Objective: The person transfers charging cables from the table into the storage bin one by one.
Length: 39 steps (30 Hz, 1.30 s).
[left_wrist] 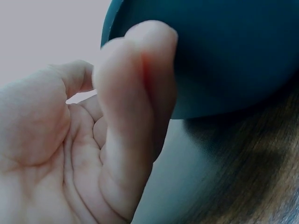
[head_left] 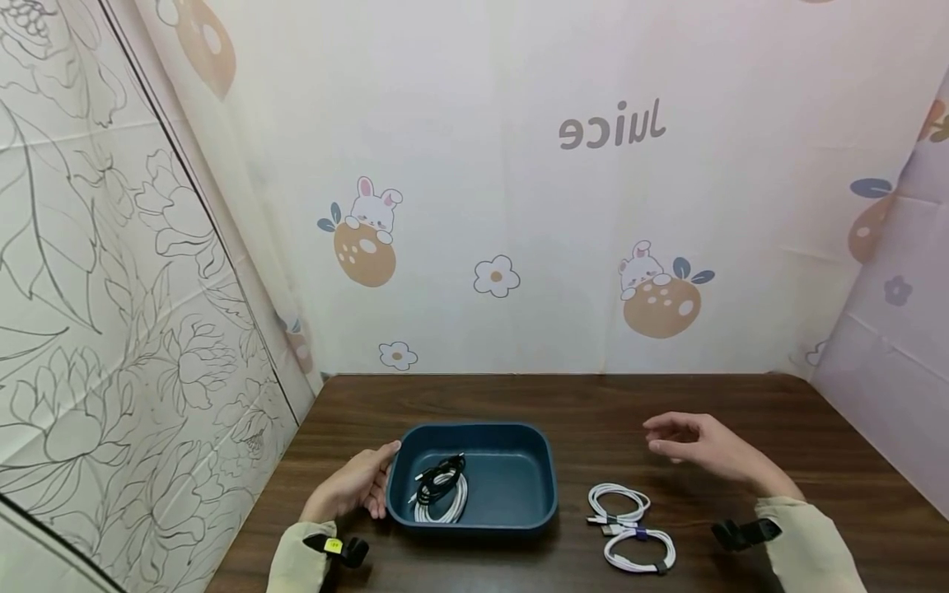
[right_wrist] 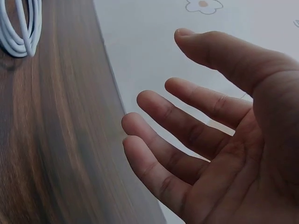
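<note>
A dark blue rectangular box [head_left: 511, 486] stands on the table, its left end held by my left hand [head_left: 357, 482]. The thumb lies at the rim and the fingers rest along the outer wall; in the left wrist view, the fingers [left_wrist: 126, 88] partly cover the box [left_wrist: 233, 56]. Inside the box, at its left, a black coiled cable [head_left: 441, 478] lies over a white coiled cable [head_left: 454, 508]. My right hand [head_left: 700, 445] hovers with nothing in it, fingers loosely bent and apart. Nearer the front lie two white coiled cables [head_left: 619, 501] [head_left: 652, 567], end to end.
The dark wood table [head_left: 593, 403] reaches back to a wall hung with a printed curtain [head_left: 504, 189]. Another patterned curtain [head_left: 96, 329] closes the left side. Each wrist wears a black strap mount [head_left: 745, 534].
</note>
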Available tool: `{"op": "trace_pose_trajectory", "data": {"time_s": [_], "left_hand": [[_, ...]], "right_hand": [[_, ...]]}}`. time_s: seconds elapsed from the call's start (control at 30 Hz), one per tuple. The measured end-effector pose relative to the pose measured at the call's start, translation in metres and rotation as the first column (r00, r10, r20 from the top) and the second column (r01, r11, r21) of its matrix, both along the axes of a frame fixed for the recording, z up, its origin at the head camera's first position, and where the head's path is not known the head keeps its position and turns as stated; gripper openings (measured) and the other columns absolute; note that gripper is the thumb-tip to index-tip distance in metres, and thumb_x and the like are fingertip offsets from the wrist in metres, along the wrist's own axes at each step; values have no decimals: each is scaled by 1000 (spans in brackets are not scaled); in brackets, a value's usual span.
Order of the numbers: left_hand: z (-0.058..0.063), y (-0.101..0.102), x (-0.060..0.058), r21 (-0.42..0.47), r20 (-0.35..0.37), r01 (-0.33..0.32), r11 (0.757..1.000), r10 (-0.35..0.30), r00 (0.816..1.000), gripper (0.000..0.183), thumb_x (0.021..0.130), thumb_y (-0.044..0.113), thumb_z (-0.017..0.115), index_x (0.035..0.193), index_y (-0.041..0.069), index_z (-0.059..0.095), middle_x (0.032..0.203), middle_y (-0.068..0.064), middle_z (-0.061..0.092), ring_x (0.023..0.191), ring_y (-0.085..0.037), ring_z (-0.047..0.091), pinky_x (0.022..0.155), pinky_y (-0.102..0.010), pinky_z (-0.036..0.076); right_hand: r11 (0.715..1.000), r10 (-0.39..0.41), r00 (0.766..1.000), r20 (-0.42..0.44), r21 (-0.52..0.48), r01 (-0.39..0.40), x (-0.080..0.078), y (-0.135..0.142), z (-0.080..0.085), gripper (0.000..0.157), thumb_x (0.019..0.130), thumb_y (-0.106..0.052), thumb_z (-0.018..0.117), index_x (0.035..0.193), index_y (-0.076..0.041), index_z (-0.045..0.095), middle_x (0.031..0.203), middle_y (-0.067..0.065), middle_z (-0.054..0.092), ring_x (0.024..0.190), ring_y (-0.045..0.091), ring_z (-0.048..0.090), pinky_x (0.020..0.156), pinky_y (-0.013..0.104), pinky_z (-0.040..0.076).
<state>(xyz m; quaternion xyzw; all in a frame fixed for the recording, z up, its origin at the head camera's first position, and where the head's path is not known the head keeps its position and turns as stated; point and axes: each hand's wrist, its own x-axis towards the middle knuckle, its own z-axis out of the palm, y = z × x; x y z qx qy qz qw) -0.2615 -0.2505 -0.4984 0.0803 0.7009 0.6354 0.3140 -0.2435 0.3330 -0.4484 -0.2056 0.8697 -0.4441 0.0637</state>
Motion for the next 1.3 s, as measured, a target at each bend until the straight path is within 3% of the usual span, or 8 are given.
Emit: {"op": "trace_pose_trajectory", "data": {"time_s": [0.33,0.47,0.83,1.3], "left_hand": [[0,0,-1,6,-5,-2,1000,2,1000,63,107,56,39,71,10,63,56,0,66,46,-10,65,44,-25,54],[0,0,-1,8,-18,-5,1000,5,1000,64,108,55,40,68,10,62,55,0,65,45,-11,64,42,-24,53],[1,0,-2,-1,-6,3,1000,-3,1000,65,108,54,39,68,10,63,55,0,65,46,-11,65,44,-24,54],[-3,-2,-2,-2,-15,-11,1000,11,1000,66,106,58,41,67,10,63,54,0,64,45,-11,65,43,-25,54]], "right_hand": [[1000,23,998,51,-4,-23,-2,8,-8,45,102,-20,65,136,8,56,124,29,65,93,17,72,73,35,62],[999,34,996,80,-14,-33,-2,9,-12,46,103,-20,64,137,10,54,127,32,63,96,11,71,75,36,63],[999,24,986,162,-28,-20,-1,8,-16,46,103,-21,63,137,9,55,130,28,63,97,3,67,77,36,63],[1000,12,984,176,-7,-11,-4,13,-19,44,102,-20,63,137,7,56,127,24,64,97,2,66,77,32,63]]}}
